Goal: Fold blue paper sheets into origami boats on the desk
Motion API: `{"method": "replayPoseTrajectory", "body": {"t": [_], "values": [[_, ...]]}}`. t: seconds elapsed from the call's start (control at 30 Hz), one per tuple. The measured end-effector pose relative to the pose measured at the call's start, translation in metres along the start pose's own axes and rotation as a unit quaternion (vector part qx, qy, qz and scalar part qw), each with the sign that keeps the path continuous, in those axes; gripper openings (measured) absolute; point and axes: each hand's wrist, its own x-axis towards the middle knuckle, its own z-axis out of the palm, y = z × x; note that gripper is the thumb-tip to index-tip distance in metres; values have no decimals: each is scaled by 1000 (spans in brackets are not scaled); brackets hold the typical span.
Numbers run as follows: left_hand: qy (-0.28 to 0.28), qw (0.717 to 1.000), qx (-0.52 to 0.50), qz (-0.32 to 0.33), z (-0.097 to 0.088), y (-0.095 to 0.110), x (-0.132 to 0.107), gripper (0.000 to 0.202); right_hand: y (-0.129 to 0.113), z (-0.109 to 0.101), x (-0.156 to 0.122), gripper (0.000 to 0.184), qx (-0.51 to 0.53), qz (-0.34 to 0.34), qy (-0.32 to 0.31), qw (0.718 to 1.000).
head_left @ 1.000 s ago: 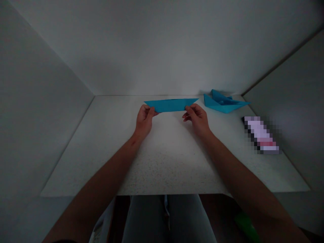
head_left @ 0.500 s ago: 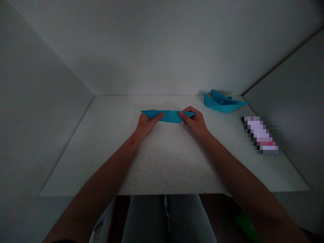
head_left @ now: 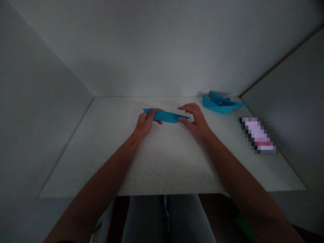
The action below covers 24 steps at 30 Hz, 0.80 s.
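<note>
Held: folded blue paper strip (head_left: 165,116), gripped by left hand (head_left: 144,126); right hand (head_left: 193,119) open, just beside it. Also on speckled white tabletop (head_left: 162,162): blue origami boat (head_left: 220,104), far right; pixelated object (head_left: 258,135), right.

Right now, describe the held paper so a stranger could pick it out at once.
Start at the speckled white tabletop and look toward its far edge. Pick the flat, pointed blue paper strip held in the left hand, not the blue paper boat standing further right.

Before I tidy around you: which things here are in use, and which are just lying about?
In use: folded blue paper, held by the left hand; right hand open beside it.

Lying about: blue paper boat; blurred object.
</note>
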Motion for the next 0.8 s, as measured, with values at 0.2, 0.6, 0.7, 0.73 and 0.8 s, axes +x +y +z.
{"method": "replayPoseTrajectory", "body": {"t": [0.2,0.6,0.7,0.73,0.8], "values": [[-35,999,-13,3,2,4,-1,86,10,-1,-3,31,-58,-44,-120,990],[141,985,18,93,-22,-4,7,69,16,-53,1,49,-235,114,-94,961],[132,987,23,90,-20,-4,6,69,34,-85,-7,35,-267,181,-8,947],[125,988,25,87,-20,-5,6,70,41,-94,-11,29,-273,204,13,940],[116,989,29,83,-18,-5,5,70,55,-108,-20,23,-289,249,49,923]]}}
